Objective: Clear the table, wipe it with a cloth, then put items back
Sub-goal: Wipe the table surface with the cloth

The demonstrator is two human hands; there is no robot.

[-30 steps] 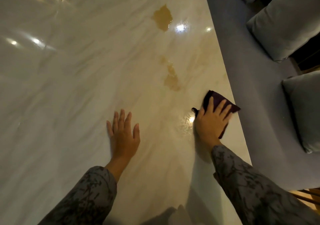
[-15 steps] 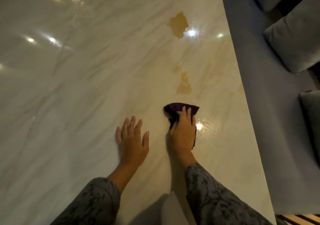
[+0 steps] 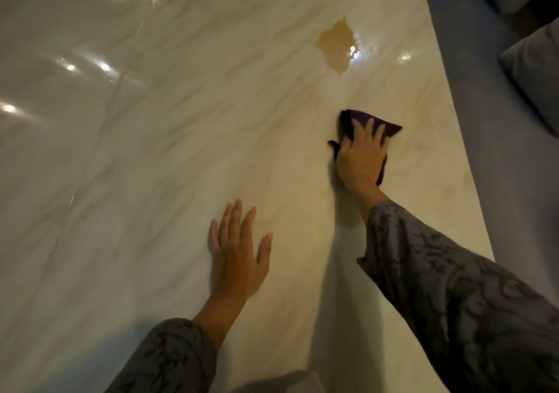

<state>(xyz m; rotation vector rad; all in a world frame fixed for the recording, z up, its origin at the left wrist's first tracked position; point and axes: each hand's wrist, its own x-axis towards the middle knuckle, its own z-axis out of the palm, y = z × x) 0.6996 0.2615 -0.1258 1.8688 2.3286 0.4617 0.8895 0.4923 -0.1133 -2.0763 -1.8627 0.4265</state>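
Bracing on the marble table (image 3: 127, 157), a person's left hand (image 3: 237, 259) is lying flat, fingers spread, with broad bare tabletop stretching away on its left. Further right, the right hand (image 3: 361, 157) is pressing straight fingers onto a purple cloth (image 3: 390, 128), its length running crosswise toward the table's right edge, below a brown spill (image 3: 335, 46).

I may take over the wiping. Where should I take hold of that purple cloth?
Probably the far corner of the purple cloth, from the cushion side: it pokes out flat beyond the right hand, which presses the rest to the table.
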